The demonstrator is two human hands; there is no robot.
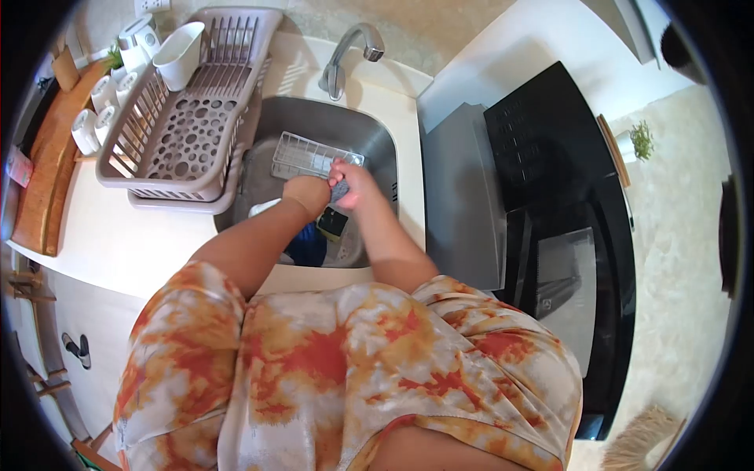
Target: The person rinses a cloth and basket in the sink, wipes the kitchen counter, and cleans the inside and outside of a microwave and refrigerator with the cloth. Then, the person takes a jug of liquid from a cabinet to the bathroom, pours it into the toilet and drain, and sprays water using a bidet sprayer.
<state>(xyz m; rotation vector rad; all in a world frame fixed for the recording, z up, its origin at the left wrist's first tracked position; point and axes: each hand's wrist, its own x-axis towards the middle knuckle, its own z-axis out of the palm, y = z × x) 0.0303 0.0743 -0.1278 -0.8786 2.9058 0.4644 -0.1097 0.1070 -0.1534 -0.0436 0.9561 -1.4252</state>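
Both of my hands meet over the steel sink (pixel 263 125). A grey scrubbing pad (pixel 338 190) shows between them. My left hand (pixel 308 193) is closed against the pad's left side, and my right hand (pixel 355 182) has its fingers wrapped round the pad from the right. Just behind the hands lies a white wire rack (pixel 302 153) in the sink. Below them in the basin are a dark sponge with a yellowish edge (pixel 333 224) and a dark blue item (pixel 305 247). Something white beside my left forearm is partly hidden.
A grey dish rack (pixel 169 182) holding a white container (pixel 179 56) stands left of the sink. The faucet (pixel 336 74) rises behind the basin. White mugs (pixel 85 130) and a wooden board (pixel 49 169) are farther left. A black appliance (pixel 550 133) stands at the right.
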